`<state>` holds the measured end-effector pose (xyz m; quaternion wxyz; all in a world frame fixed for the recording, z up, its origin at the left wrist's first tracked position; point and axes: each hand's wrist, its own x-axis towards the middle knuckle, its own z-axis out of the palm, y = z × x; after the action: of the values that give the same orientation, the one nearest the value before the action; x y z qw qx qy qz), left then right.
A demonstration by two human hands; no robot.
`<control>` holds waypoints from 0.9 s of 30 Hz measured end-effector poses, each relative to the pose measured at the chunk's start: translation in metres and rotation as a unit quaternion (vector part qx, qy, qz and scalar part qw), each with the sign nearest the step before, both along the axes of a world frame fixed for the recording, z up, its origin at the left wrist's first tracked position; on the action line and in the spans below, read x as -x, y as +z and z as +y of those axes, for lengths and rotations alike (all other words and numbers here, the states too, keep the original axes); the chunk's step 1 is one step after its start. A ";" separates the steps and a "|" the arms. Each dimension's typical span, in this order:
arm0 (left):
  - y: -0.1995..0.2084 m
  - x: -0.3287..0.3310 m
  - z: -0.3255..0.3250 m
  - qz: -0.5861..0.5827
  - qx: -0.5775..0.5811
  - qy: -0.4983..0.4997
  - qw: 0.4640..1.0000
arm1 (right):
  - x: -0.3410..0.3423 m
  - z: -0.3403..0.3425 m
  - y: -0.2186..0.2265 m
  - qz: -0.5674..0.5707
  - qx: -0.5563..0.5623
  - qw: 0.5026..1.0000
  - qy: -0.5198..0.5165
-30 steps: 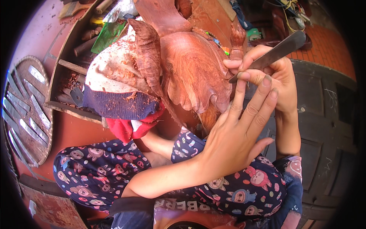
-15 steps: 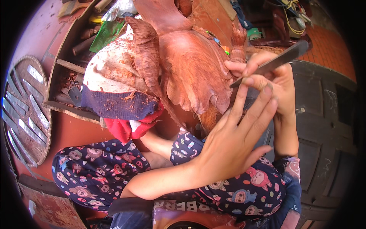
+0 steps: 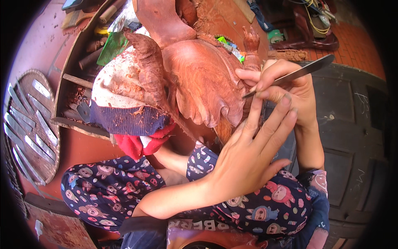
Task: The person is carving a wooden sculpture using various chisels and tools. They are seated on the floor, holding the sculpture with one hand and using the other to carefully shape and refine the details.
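Note:
A reddish-brown wood carving (image 3: 203,83) with a smooth, wavy-edged form lies before my crossed legs. Pinched in my right hand (image 3: 290,89) is a flat metal carving tool (image 3: 309,67). Its narrow tip points left, at the carving's right edge; whether it touches the wood I cannot tell. My left hand (image 3: 248,153) reaches across from below with its fingers stretched out and thumb apart. Its index fingertip rests by the tool, just under my right fingers. A white, navy and red cloth (image 3: 124,99) sprinkled with shavings sits against the carving's left side.
At far left, a round woven tray (image 3: 56,159) bears several flat metal blades. A wooden box (image 3: 62,99) with tools and shavings stands behind the cloth. On the right lies a dark panelled board (image 3: 340,124). A brush (image 3: 76,18) is at the upper left.
The tool has turned more edge-on, and its tip has shifted slightly left toward the wood. My right hand has moved a little left with it. My left hand stays nearly in place.

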<state>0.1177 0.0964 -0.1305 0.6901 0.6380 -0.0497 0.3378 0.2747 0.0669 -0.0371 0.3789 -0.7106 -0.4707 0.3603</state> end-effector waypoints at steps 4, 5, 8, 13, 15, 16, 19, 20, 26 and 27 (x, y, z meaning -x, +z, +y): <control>-0.004 -0.008 -0.004 -0.012 0.006 0.024 1.000 | 0.005 0.011 0.003 0.013 0.009 0.998 -0.065; -0.006 -0.012 -0.005 -0.023 0.010 0.033 0.999 | 0.006 0.009 0.004 -0.003 0.007 0.999 -0.052; -0.006 0.000 -0.009 -0.017 -0.001 0.023 1.000 | 0.004 0.007 0.003 -0.047 -0.015 0.998 0.035; -0.013 -0.017 -0.009 -0.055 0.011 0.052 0.997 | -0.007 0.010 0.004 -0.086 0.013 0.995 0.052; -0.014 -0.013 -0.009 -0.042 -0.005 0.032 0.999 | -0.001 0.009 0.001 -0.059 0.001 0.998 0.020; -0.011 -0.007 -0.007 -0.029 -0.013 0.016 0.999 | -0.002 0.008 0.003 -0.057 0.009 0.998 0.029; -0.009 -0.004 -0.007 -0.013 0.007 0.019 1.000 | -0.002 0.009 0.006 -0.062 0.023 0.997 0.049; -0.010 -0.006 -0.007 -0.013 0.013 0.029 0.999 | -0.003 0.013 0.004 -0.059 0.022 0.997 0.052; -0.013 -0.004 -0.011 -0.024 0.012 0.032 0.999 | 0.002 0.009 0.010 -0.091 0.037 0.994 0.042; -0.012 -0.003 -0.011 -0.025 0.017 0.031 0.999 | 0.003 0.009 0.011 -0.094 0.035 0.994 0.041</control>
<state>0.1210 0.0858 -0.1428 0.6885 0.6188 -0.0417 0.3760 0.2716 0.0760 -0.0266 0.2922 -0.7342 -0.5203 0.3238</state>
